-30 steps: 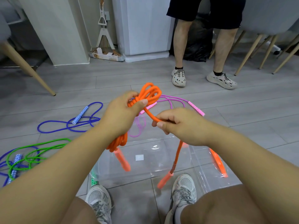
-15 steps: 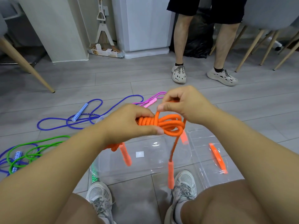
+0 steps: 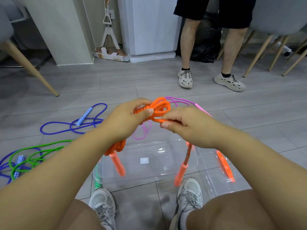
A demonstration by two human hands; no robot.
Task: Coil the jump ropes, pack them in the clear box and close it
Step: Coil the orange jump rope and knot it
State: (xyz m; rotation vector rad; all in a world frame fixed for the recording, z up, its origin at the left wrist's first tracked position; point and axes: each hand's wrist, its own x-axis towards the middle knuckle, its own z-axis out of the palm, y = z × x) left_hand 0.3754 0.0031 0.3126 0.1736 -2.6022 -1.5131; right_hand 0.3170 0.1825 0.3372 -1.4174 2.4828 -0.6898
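Note:
My left hand (image 3: 126,120) grips the coiled bundle of the orange jump rope (image 3: 159,107) above the clear box (image 3: 149,173). My right hand (image 3: 187,125) pinches a strand of the same rope just under the loops. Both orange handles hang down over the box, one (image 3: 118,165) on the left and one (image 3: 180,173) on the right. The box stands open on the floor in front of my feet. Its clear lid (image 3: 216,176) with an orange latch lies to the right. A pink rope (image 3: 182,103) lies beyond my hands, partly hidden.
A blue rope (image 3: 74,125) lies on the floor at the left, and a green rope (image 3: 36,155) tangled with another blue one lies at the far left. A person's legs (image 3: 209,63) stand ahead. Chair legs (image 3: 28,63) stand at left and right.
My right hand has come down from above the bundle to its lower right, carrying the strand around the coil. The bundle has risen a little.

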